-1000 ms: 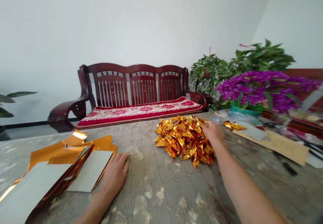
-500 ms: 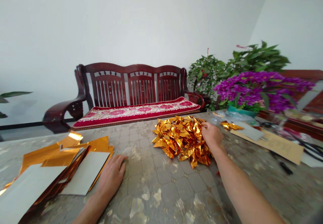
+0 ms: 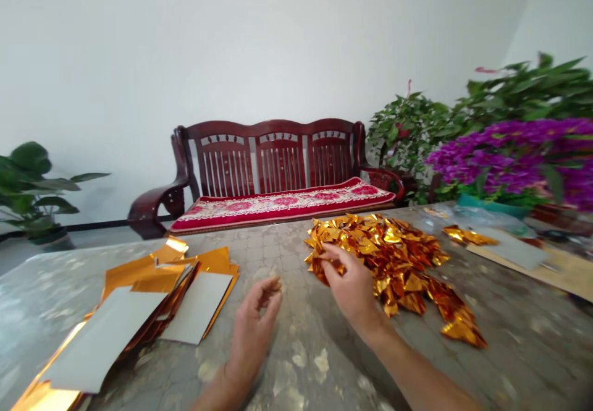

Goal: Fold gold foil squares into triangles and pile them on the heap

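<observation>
A heap of folded gold foil pieces point(image 3: 389, 238) lies right of centre on the table. My right hand point(image 3: 356, 290) is at its near left side, fingers and thumb closed around a shiny gold foil piece that blends into the heap behind. Left of it, my left hand point(image 3: 254, 324) is raised over the tabletop, slightly blurred. Its fingers curl in and meet the thumb; whatever is between the fingertips is too small to make out. Beyond that hand to the left are stacked gold foil sheets point(image 3: 139, 274), some with their white backs point(image 3: 109, 330) up.
A patterned cover lies on the table point(image 3: 287, 361). At the right are a brown envelope point(image 3: 565, 278), a pale card point(image 3: 519, 247), a separate gold piece point(image 3: 467, 236) and purple flowers point(image 3: 504, 157) in a teal pot. A wooden bench point(image 3: 278, 157) stands behind, and a potted plant point(image 3: 34, 182) at left.
The view has turned left. My right hand has moved from the heap's right side to its near left. My left hand has lifted from beside the sheets toward the middle, its fingers now curled.
</observation>
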Motion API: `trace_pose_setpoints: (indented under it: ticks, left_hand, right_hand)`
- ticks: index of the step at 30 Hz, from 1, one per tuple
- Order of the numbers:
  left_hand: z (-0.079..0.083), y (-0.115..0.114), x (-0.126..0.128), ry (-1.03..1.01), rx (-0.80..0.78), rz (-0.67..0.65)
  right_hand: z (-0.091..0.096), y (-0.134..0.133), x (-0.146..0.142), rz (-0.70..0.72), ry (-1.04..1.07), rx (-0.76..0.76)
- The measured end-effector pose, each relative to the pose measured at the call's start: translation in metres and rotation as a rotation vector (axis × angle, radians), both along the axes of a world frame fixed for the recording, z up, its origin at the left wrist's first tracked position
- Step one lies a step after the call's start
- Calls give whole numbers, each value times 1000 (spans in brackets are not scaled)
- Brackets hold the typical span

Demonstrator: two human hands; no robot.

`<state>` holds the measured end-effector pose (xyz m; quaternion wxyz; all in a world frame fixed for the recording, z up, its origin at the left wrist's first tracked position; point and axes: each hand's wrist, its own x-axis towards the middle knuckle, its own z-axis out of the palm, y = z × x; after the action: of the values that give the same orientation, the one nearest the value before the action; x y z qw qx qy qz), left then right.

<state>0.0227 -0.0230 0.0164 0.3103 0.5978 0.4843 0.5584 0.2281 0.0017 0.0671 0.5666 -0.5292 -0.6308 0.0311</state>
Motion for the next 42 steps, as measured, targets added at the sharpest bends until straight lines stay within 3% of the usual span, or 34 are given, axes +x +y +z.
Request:
trace_pose_setpoints:
  ticks: [5,10,14,18,27,34,42]
  left_hand:
    - [17,-4,9,-203,-17,4]
    - [18,0,4,-321,-12,19]
    - [16,1,4,-396,-48,-11]
    - [18,-1,5,-338,-81,-80]
    - [16,0,2,-193,-70,-249]
    - [17,0,2,-242,-130,-331]
    - [17,2,3,-282,-177,-307]
  right_hand:
    - [-15,-23,-60,167,-91,-11]
    - [-15,-33,-80,241,-102,-31]
    - [-15,-37,-77,330,-10,-65]
    - [-13,-34,-67,358,96,-105]
    - [-6,-25,-53,379,2,-154]
    - [-10,-24,-51,375,-35,-206]
    - [-5,-25,-49,447,26,-245]
